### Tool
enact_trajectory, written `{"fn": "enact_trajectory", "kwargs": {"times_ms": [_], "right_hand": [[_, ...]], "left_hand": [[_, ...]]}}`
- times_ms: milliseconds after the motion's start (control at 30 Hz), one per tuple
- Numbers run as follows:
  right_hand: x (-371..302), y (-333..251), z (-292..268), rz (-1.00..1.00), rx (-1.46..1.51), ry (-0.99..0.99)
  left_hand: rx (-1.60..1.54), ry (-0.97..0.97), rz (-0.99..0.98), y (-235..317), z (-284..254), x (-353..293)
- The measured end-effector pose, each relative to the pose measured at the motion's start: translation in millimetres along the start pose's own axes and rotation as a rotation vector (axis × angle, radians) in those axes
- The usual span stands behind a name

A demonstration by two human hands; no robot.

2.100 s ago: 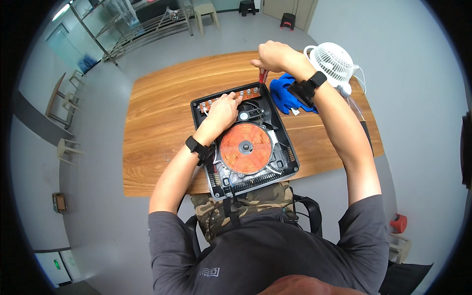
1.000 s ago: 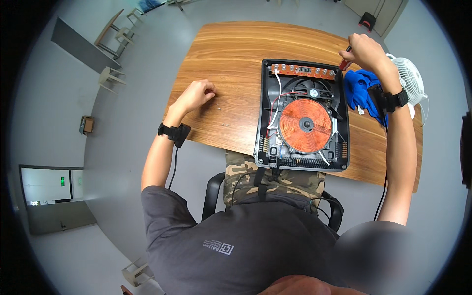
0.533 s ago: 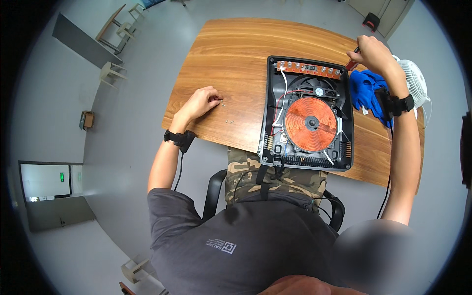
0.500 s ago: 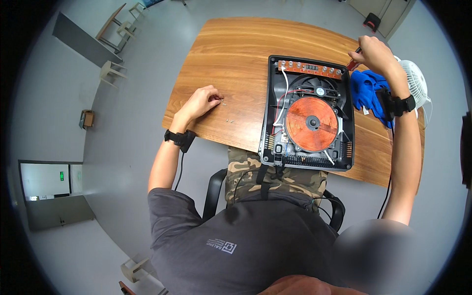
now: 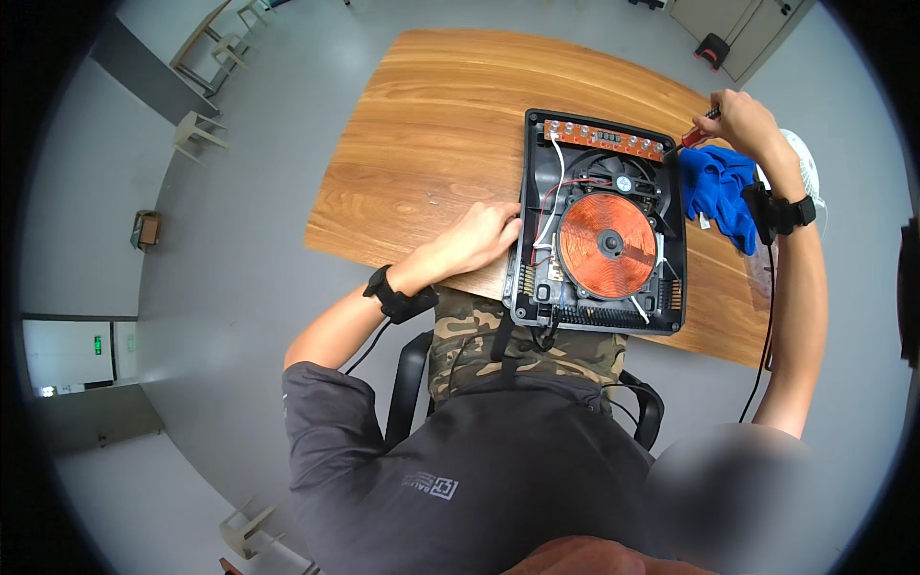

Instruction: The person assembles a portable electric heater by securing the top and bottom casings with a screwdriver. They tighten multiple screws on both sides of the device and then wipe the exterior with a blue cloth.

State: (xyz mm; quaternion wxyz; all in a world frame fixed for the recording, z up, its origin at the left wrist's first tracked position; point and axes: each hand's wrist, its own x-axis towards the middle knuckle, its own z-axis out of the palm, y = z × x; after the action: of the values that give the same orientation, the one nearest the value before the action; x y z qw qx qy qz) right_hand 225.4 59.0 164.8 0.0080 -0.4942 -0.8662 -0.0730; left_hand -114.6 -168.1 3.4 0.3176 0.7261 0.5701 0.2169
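Note:
An opened induction cooker (image 5: pixel 526 182) with a black housing lies at the table's front edge. Its round copper coil (image 5: pixel 585 244), fan (image 5: pixel 606 171) and orange circuit board (image 5: pixel 581 131) are exposed. At the housing's left side, my left hand (image 5: pixel 477 238) is closed, with its fingertips against the edge and partly hidden there. My right hand (image 5: pixel 750 123) is wrapped round a screwdriver (image 5: pixel 694 137) with a red and black handle. The screwdriver tilts down toward the housing's far right corner; where its tip ends is hard to make out.
A blue cloth (image 5: pixel 721 187) lies right of the cooker, beside a white fan (image 5: pixel 807 163). Small screws (image 5: pixel 434 202) rest on the wooden table (image 5: pixel 422 125) at the left. A clear plastic bag (image 5: pixel 762 273) lies near the right edge.
My left hand has moved right, from beside the small screws to the cooker's left edge. My right hand still holds the screwdriver near the far right corner, now tilted more flatly.

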Motion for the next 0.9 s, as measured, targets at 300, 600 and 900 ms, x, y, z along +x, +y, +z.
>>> {"fn": "enact_trajectory", "kwargs": {"times_ms": [300, 600, 900], "right_hand": [[-8.6, 2.2, -11.5, 0.046, -0.046, -0.055], [-18.6, 16.1, -2.2, 0.08, -0.011, -0.059], [-11.2, 12.9, 3.7, 0.063, 0.07, -0.112]], "left_hand": [[0.052, 0.036, 0.129, -10.0, 10.6, 24.0], [0.061, -0.241, 0.202, -48.2, -57.9, 34.4], [0.137, -0.069, -0.106, -139.6, -123.0, -35.9]]}}
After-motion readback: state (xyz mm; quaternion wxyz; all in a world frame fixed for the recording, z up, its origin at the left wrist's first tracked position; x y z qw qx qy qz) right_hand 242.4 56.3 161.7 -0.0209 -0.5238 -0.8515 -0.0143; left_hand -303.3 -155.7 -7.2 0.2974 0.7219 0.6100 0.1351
